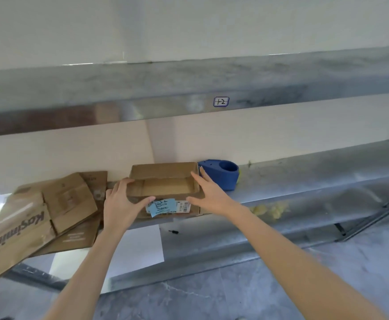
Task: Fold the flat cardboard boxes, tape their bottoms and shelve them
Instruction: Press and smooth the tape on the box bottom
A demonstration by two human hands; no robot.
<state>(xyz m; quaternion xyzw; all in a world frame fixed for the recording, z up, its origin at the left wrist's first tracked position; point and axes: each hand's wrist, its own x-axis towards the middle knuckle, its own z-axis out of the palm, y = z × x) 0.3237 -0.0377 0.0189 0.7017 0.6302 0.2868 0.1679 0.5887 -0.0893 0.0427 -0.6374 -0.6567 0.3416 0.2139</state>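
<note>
Shelving is the step now: the small brown cardboard box with a blue paper label (pixel 165 172) sits open-topped on the shiny metal shelf (pixel 304 181). The left hand (pixel 119 204) grips its left side, fingers (pixel 125 182) curled over the edge; the right hand (pixel 209 192) is by its right side, fingers (pixel 200 179) straight and a little apart. Next probably comes a gentle push back and letting go, with a blue plastic tape holder (pixel 223 175) tight on the right, flat brown cardboard sheets (pixel 50 209) left.

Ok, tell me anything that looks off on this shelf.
The flat boxes left of the box lie fanned and crooked, hanging off the shelf edge. Yellow bits show below that edge.
</note>
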